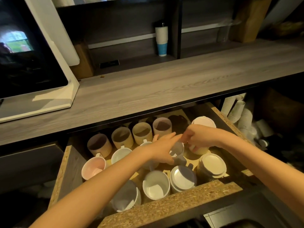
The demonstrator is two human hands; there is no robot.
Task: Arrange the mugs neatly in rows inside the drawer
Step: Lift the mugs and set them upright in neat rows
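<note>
An open drawer (172,203) under the counter holds several mugs. A back row has ribbed tan and grey mugs (122,137). In front of these sit a pink mug (93,167) and white mugs (156,186). My left hand (162,149) wraps around a grey mug (178,153) in the drawer's middle. My right hand (197,137) grips the rim of a cream mug (201,150) just to the right of it. The two hands nearly touch. A pale pink mug (204,121) stands behind my right hand.
A grey wood counter (148,89) overhangs the drawer's back. A white microwave (32,63) stands on it at the left, a paper cup stack (161,41) on the shelf behind. Stacked lids (213,165) lie at the drawer's right. Paper cup sleeves (236,109) lie outside, right.
</note>
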